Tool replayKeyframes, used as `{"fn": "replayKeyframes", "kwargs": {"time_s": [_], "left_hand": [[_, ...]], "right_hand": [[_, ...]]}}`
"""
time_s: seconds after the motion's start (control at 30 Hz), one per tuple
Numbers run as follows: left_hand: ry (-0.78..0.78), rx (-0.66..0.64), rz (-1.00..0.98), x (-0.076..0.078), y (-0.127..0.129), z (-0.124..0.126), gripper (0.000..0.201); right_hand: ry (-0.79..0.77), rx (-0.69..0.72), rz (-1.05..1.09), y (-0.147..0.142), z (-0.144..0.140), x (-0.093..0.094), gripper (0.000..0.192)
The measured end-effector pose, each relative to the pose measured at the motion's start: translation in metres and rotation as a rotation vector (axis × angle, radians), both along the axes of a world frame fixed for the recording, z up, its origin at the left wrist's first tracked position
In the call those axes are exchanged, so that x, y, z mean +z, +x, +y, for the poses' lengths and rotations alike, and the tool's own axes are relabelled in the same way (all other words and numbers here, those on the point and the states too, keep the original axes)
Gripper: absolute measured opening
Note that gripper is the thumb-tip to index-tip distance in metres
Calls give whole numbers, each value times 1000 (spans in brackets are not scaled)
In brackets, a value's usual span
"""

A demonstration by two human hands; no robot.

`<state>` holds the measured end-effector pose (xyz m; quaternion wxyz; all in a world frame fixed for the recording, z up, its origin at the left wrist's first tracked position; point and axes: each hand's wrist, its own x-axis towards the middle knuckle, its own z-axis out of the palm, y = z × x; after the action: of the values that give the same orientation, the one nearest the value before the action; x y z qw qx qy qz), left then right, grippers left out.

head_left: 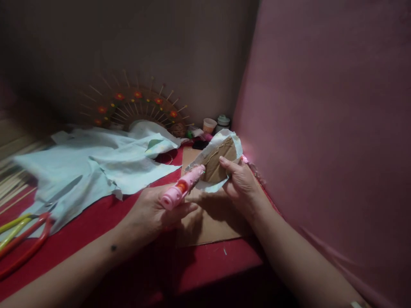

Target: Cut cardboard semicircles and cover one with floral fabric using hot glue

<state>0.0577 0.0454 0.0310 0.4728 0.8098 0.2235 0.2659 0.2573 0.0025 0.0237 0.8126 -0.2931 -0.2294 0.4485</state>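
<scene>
My left hand (pixel 160 209) is closed around a pink hot glue gun (pixel 181 188), its nozzle close to a piece of brown cardboard (pixel 220 160). A line of glue runs along the cardboard's upper edge. Pale blue fabric (pixel 238 145) lies behind that piece and sticks out past its edges. My right hand (pixel 242 182) grips the fabric-backed cardboard at its right side, thumb on the brown face. Whether the nozzle touches the cardboard I cannot tell. Below both hands lies a flat cardboard sheet (pixel 215 226).
Crumpled pale blue cloth (pixel 96 162) spreads over the red tabletop (pixel 154 248). Red-handled scissors (pixel 41 231) and a yellow-handled tool (pixel 14 231) lie left. Behind stand a stick-and-flower fan shape (pixel 138 100), a cup (pixel 209 125) and a jar (pixel 223 122). A pink curtain-like surface (pixel 327 128) borders the right.
</scene>
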Motion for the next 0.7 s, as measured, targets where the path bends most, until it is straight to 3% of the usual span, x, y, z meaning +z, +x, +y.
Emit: {"fn": "replayKeyframes", "kwargs": {"time_s": [0.13,0.23,0.47,0.7], "left_hand": [[-137,-35,114,-2,-2,4,75],[-168,-59,112,-1,-1,5,74],[111,-12,-20,3,0,5,61],[168,-23,-2,5,-1,5,59]], "right_hand": [[-10,-17,-7,5,3,-2,45],[-9,-41,-17,8,5,-3,46],[-29,18,-54,8,5,-5,45],[-8,71,-109,3,4,-8,47]]}}
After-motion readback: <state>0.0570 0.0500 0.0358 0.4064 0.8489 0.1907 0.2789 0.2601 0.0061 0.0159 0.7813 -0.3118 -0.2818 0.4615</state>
